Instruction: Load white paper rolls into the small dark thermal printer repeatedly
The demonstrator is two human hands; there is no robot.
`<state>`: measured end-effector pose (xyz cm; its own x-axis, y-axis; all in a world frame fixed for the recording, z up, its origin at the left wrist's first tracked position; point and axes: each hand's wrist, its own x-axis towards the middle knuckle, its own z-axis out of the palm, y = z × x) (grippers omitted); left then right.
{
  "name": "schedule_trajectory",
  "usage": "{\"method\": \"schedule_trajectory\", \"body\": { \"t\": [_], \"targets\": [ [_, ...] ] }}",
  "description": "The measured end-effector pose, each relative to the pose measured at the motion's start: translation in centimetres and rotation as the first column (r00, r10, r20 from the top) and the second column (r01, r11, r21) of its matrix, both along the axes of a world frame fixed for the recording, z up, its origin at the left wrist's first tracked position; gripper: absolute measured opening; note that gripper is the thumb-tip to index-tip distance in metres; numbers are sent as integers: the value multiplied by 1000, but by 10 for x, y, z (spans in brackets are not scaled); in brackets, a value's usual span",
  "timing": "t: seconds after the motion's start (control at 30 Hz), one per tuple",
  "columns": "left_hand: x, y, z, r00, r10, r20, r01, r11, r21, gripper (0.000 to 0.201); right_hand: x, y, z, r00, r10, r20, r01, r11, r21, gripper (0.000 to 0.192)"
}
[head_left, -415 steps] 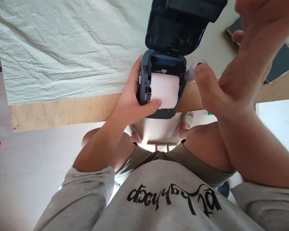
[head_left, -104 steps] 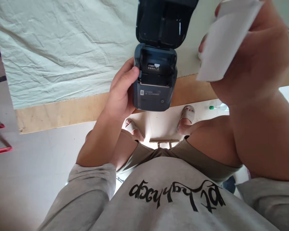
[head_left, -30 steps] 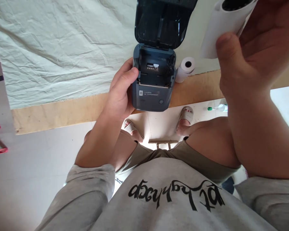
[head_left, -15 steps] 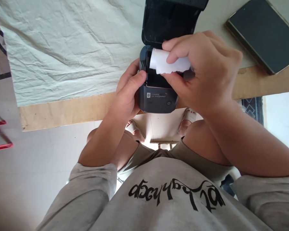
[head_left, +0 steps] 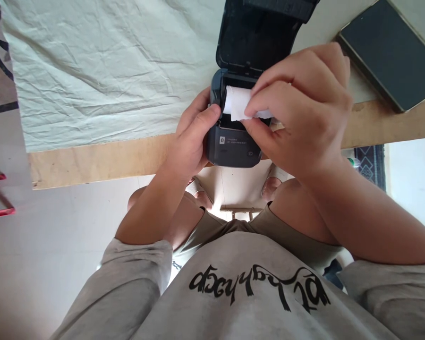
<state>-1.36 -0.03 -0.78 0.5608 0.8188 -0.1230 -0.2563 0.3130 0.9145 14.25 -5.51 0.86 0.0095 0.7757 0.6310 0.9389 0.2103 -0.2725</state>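
Observation:
A small dark portable printer (head_left: 233, 147) is held at the table's front edge, its black lid (head_left: 258, 38) swung up and back. My left hand (head_left: 193, 134) grips its left side, thumb on the rim and fingers hidden beneath or behind it. A white paper roll (head_left: 237, 100) lies across the printer's open compartment, at least partly inside it. Thumb and fingers of my right hand (head_left: 301, 106) pinch the roll's right part and the loose paper edge, covering much of it.
A dark phone (head_left: 391, 52) rests at the right of the table. Wrinkled pale cloth (head_left: 109, 71) covers the tabletop, leaving a bare wooden edge (head_left: 102, 163). Red bars (head_left: 0, 213) show at far left. My legs are under the table edge.
The paper roll has moved down and slightly right, lower in the printer's compartment. My right hand has turned, its fingers now closer around the paper. The printer has shifted slightly right in view.

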Motion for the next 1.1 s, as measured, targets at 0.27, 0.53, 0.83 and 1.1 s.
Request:
{"method": "schedule_trajectory", "body": {
  "t": [0.27,0.53,0.83,1.1],
  "targets": [
    [-1,3,-2,997,-23,-76,28,998,57,29,0,1,-9,998,-9,-66,17,991,133,21],
    [-4,5,-20,999,-36,18,34,992,117,51,1,-10,-5,972,230,-46,-223,967,120,8],
    [-8,13,-41,997,-72,36,61,965,255,68,24,-10,-4,942,231,-243,-180,960,214,12],
    [-8,11,-37,997,-67,-24,71,962,263,73,42,0,1,840,185,-510,-200,979,25,43]
  ]
}}
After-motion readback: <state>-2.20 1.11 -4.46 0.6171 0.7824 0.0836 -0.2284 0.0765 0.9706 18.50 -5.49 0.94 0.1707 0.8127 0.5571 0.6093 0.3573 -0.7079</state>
